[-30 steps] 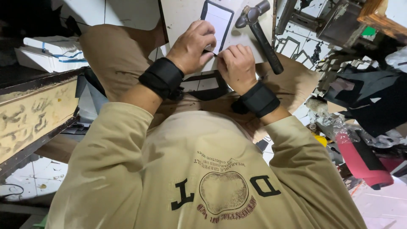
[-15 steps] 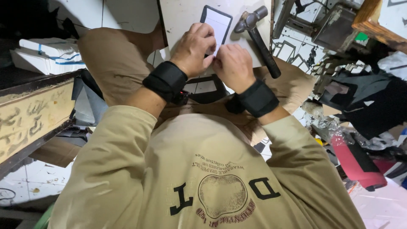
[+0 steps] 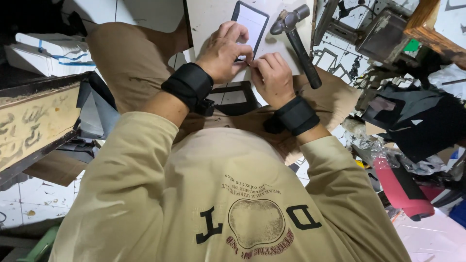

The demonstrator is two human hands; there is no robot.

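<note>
On the person's lap rests a pale board [image 3: 213, 19] serving as a desk, its surface scuffed and off-white, with tan trouser legs showing on both sides. Near the board's far edge lies a flat rectangular piece [image 3: 251, 24], white in the middle with a dark border all round, set slightly askew; its near end is hidden under the fingers. Just beside it to the right lies a hammer [image 3: 297, 41] with a grey metal head and a black handle that runs down past the board's edge. A second dark-edged piece [image 3: 238, 99] sits at the near edge of the board, between the 2 wrists.

Both hands meet at the near end of the white piece. The left hand [image 3: 224, 53] is curled, thumb and forefinger pinched at that edge; the right hand [image 3: 272, 77] is curled too, its fingertips pressed to the same spot, touching the left. Whatever small thing sits between the fingertips is too small to tell. Each wrist wears a black band.
</note>
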